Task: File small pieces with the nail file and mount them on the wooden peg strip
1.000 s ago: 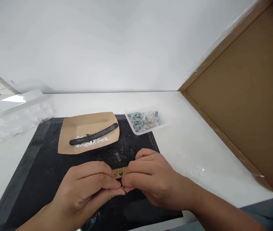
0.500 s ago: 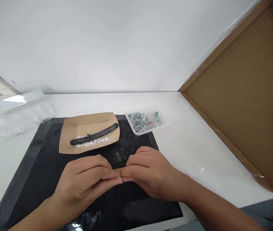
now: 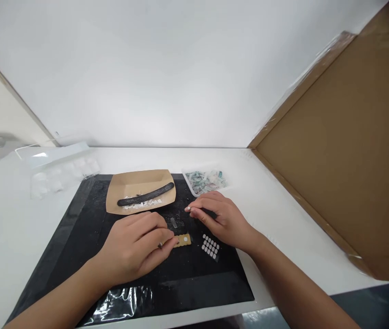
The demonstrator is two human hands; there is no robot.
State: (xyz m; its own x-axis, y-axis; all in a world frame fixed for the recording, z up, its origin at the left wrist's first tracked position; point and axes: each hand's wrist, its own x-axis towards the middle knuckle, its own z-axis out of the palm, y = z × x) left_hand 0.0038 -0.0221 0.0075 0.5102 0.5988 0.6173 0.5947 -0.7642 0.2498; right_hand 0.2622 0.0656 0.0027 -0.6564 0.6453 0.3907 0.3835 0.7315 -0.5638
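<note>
My left hand (image 3: 139,244) is closed, thumb and fingertips gripping the near end of a gold-coloured strip (image 3: 185,239) low over the black mat. A white round dot shows on the strip's exposed end; my fingers cover the rest. Up and to the right, my right hand (image 3: 220,217) pinches a small white piece (image 3: 188,209) at its fingertips, apart from the strip. Below that hand lies a sheet of white oval stickers (image 3: 210,246). A clear nail tip (image 3: 173,223) rests on the mat just beyond the strip.
Behind my left hand stands a brown paper tray (image 3: 122,185) with a black nail file (image 3: 146,195) over white scraps. A white container (image 3: 205,182) of assorted nail tips is at the mat's back right. Clear plastic packaging (image 3: 64,173) sits back left; a cardboard panel (image 3: 334,151) rises at right.
My right hand has left the strip, moving up and right, and now pinches a small white piece. The sticker sheet has come into sight on the mat. The camera view has shifted.
</note>
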